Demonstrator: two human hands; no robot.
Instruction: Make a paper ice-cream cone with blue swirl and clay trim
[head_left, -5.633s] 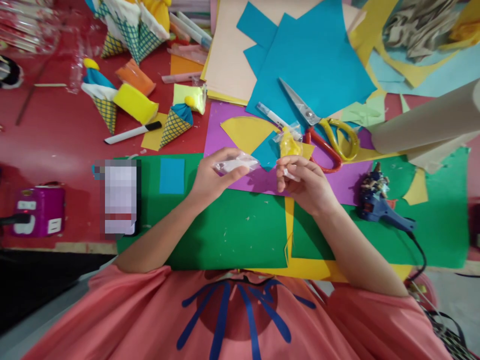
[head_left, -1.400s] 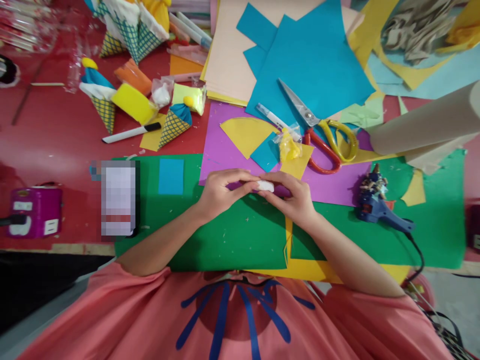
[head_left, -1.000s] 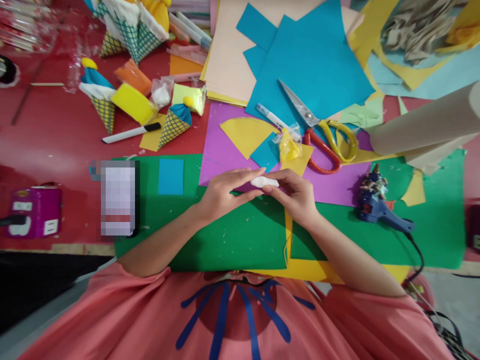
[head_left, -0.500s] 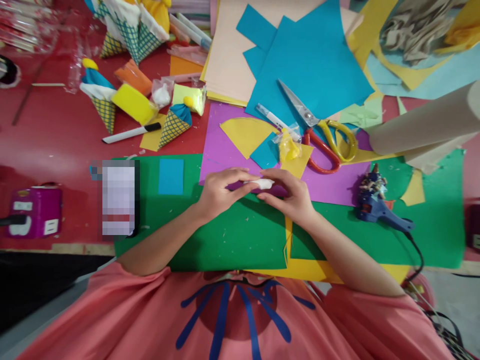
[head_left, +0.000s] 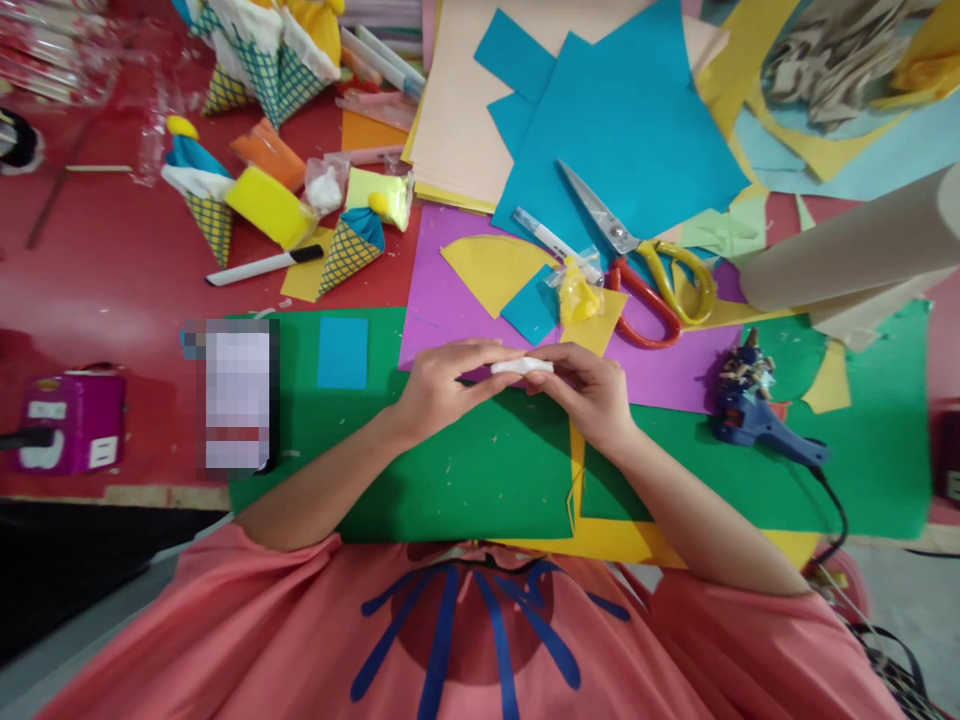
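Between the fingertips of both hands is a small strip of soft white modelling clay (head_left: pixel 519 367). My left hand (head_left: pixel 444 385) pinches its left end, thumb below and fingers above. At the other end, my right hand (head_left: pixel 592 390) closes thumb and fingers on it. Both hands hover over the near edge of a purple foam sheet (head_left: pixel 667 375) and a green sheet (head_left: pixel 465 480). Just beyond them lie a yellow fan-shaped piece (head_left: pixel 495 270), a blue square piece (head_left: pixel 534 303) and a yellow lump in clear wrap (head_left: pixel 579 295).
Open-bladed scissors (head_left: pixel 619 235) and a white marker (head_left: pixel 551 240) lie ahead. A blue glue gun (head_left: pixel 761 415) with a cord rests right, near a white roll (head_left: pixel 847 240). Small patterned cones (head_left: pixel 351 250), clay packets (head_left: pixel 270 207) and a phone-like blurred object (head_left: pixel 237 395) are left.
My right thumb and fingers have closed onto the white clay, where they were apart before. The clay now looks straighter and flatter. My left hand has hardly moved.
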